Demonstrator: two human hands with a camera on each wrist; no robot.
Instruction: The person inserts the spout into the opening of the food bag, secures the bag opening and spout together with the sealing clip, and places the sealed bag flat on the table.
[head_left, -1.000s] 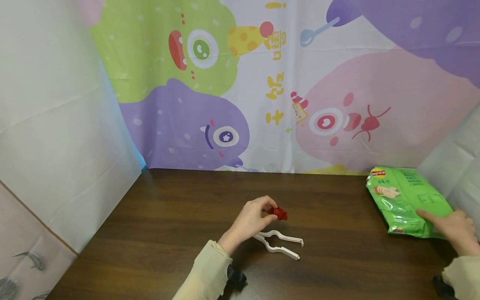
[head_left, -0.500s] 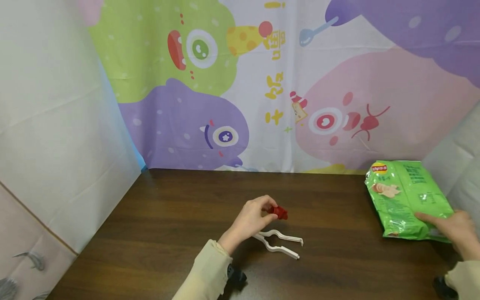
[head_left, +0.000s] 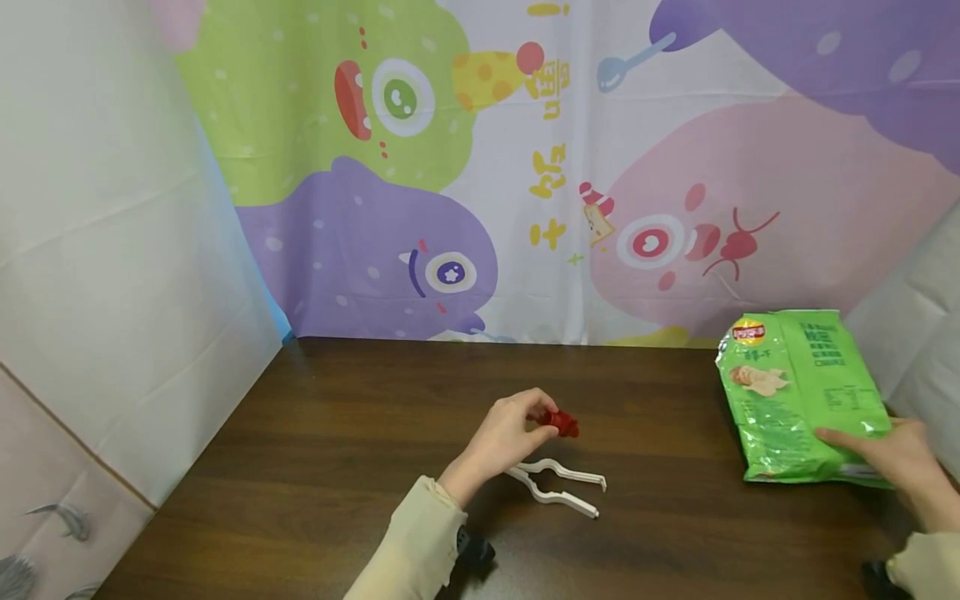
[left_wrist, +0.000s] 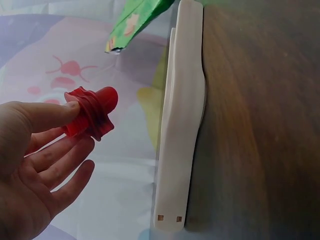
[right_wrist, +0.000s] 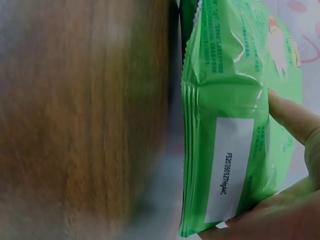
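Shifted since a second ago: green crinkly-film snack bag (head_left: 810, 400), drawn leftward from the table's right side, its far end now higher against the backdrop. Bag is tilted, printed face toward the head camera; whether it is wholly off the table, cannot tell. Right hand (head_left: 892, 454) clamped on it, thumb across the face, fingers behind.

Well apart, left hand (head_left: 504, 437) pinches a small, red, ridged piece with a rounded end (left_wrist: 90, 112), remaining fingers loose. Just below lies a white, two-armed plastic tool (left_wrist: 182, 120), arms splayed, on the dark brown wood-grain table (head_left: 337, 458). Cartoon-printed cloth (head_left: 637, 167) behind.

Step in hand, my reading: bringing the bag inward while the red piece waits. Next move seems to call for a firm right-hand hold, steady left fingers, and room kept around the white tool.
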